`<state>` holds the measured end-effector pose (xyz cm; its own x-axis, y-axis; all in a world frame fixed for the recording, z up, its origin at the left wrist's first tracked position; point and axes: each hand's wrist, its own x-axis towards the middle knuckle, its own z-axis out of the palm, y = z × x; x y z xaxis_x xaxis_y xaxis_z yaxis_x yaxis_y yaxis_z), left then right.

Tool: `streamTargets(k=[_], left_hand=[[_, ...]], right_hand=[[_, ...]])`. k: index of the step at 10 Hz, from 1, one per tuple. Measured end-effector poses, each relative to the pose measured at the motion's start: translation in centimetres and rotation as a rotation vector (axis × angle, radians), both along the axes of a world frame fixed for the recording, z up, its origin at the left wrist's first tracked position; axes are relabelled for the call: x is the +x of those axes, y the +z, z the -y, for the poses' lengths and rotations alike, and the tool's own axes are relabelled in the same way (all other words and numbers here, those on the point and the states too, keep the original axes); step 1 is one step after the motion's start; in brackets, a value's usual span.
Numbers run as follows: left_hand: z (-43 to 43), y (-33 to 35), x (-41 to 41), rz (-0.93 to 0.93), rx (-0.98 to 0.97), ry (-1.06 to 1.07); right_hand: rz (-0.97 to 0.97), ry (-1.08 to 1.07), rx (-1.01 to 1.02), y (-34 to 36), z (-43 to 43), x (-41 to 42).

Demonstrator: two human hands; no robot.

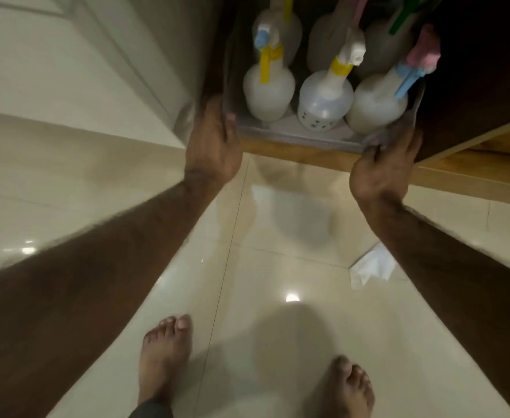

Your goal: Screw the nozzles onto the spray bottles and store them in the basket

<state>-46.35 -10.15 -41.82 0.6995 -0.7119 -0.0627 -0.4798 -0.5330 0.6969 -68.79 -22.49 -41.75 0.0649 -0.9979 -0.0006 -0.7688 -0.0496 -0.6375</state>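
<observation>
- Gripping the basket (308,137) at its near corners, the left hand (213,146) wraps the near-left corner with the thumb over the rim, and the right hand (383,173) clasps the near-right corner with fingers spread along the wall.
- The basket is clear plastic and sits on a wooden shelf (296,153), with its near edge at the shelf's front lip.
- Inside the basket, three spray bottles stand upright along the near wall, all with nozzles on: a left bottle (267,92) with a yellow trigger, a middle bottle (324,101) with a yellow collar, and a right bottle (374,104) with a blue trigger and pink head.
- Behind these, more bottles (323,40) stand toward the far wall, partly hidden and blurred.
- Below the basket, glossy floor tiles (247,282) show two bare feet (165,357).
- A crumpled white tissue (371,268) lies on the floor, below the basket's right corner.
</observation>
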Motion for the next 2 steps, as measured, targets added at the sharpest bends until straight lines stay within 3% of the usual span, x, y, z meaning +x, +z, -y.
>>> streamTargets(k=[1, 2], left_hand=[[-3.3, 1.9, -1.7, 0.014, -0.036, 0.011], [-8.9, 5.1, -3.4, 0.055, 0.054, -0.05]], right_hand=[[-0.046, 0.065, 0.033, 1.5, -3.9, 0.5], [-0.1, 0.225, 0.032, 3.6, -8.4, 2.4]])
